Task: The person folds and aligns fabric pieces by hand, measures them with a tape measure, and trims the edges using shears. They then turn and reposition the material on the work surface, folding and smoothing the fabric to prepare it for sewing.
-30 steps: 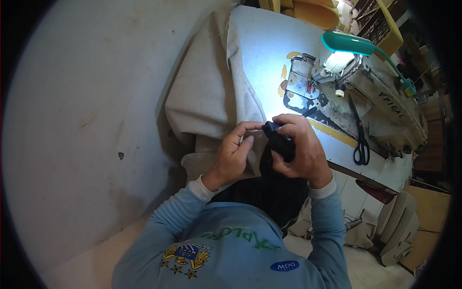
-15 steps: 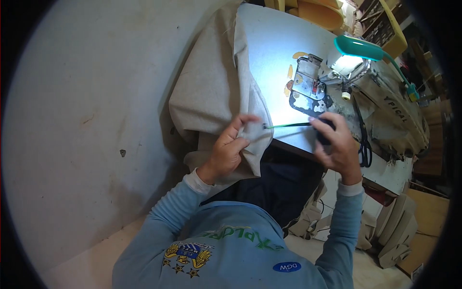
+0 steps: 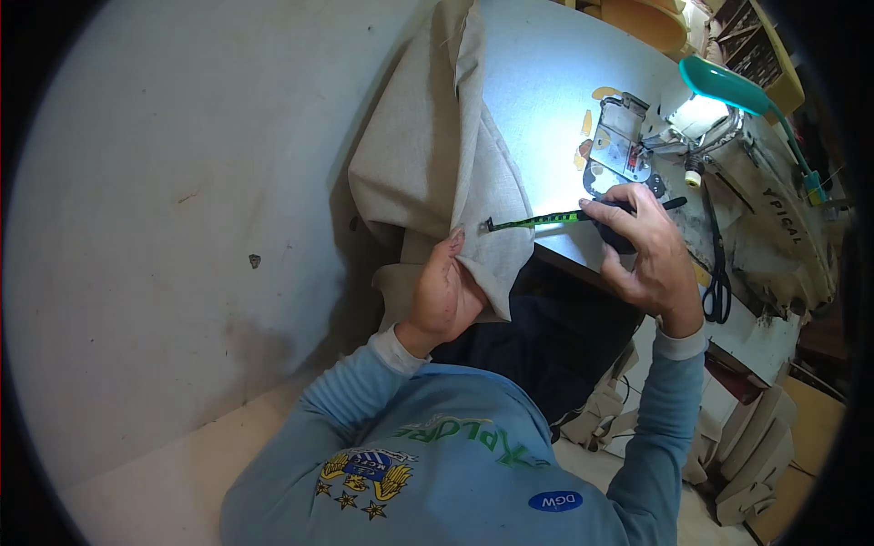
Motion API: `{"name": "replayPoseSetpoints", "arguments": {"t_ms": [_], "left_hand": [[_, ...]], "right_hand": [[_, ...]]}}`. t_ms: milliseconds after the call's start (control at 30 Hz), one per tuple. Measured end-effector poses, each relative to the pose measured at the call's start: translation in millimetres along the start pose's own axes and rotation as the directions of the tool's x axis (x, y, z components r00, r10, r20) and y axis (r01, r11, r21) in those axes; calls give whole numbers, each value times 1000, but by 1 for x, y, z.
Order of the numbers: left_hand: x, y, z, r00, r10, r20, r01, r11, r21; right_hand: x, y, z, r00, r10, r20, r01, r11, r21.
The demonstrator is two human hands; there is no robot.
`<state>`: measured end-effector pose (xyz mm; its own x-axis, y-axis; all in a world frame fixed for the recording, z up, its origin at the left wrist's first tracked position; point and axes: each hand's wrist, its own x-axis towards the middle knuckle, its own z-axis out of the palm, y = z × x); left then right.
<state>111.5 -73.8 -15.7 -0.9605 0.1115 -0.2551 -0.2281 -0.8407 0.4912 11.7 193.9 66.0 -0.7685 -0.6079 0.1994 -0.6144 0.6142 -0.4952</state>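
Note:
Beige fabric [image 3: 414, 155] drapes over the table's left edge and hangs down toward my lap. My left hand [image 3: 444, 296] grips its near part, thumb on top and the other fingers mostly hidden underneath. In my right hand [image 3: 651, 250] is a dark tape measure [image 3: 616, 238], its case partly covered by my fingers. The green tape blade [image 3: 542, 219] is pulled out to the left over the fabric's edge. Its end hook [image 3: 490, 225] lies at the fabric, just right of my left thumb.
A sewing machine [image 3: 774, 214] stands on the white table [image 3: 537, 68] at the right, lit by a teal lamp [image 3: 724, 84]. Black scissors [image 3: 717, 291] lie beside it. A wall [image 3: 182, 227] rises on the left. Beige padded pieces [image 3: 751, 446] are stacked below right.
My left hand has shifted from around the tape's end to a thumb-on-top grip on the fabric. The blade has turned so its markings show. The whole view has shifted slightly.

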Motion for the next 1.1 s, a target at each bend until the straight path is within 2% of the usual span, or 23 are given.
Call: {"name": "replayPoseSetpoints", "arguments": {"t_ms": [267, 367, 467, 567, 767, 867, 967, 1100], "left_hand": [[5, 13, -9, 996, -3, 92, 5, 1000, -18], [2, 15, -3, 1000, 8, -18, -8, 1000, -2], [1, 19, -1, 999, -10, -36, 9, 1000, -18], [1, 21, -5, 999, -28, 31, 29, 998, -57], [1, 23, -7, 1000, -3, 19, 4, 1000, -13], [1, 25, -10, 993, -22, 118, 28, 999, -45], [2, 25, -13, 996, -27, 89, 31, 999, -36], [3, 26, -15, 986, -55, 154, 69, 994, -89]], "right_hand": [[15, -10, 2, 996, -84, 41, 82, 996, 40], [19, -10, 5, 994, -104, 18, 103, 993, 60], [22, -11, 4, 992, -128, -6, 128, 989, 72], [22, -12, 3, 991, -133, -11, 134, 989, 67], [21, -14, 4, 993, -121, -3, 121, 991, 50], [22, -14, 4, 991, -134, 2, 134, 990, 42], [23, -15, 7, 989, -149, -21, 150, 988, 41], [23, -15, 8, 990, -141, -22, 142, 988, 61]]}}
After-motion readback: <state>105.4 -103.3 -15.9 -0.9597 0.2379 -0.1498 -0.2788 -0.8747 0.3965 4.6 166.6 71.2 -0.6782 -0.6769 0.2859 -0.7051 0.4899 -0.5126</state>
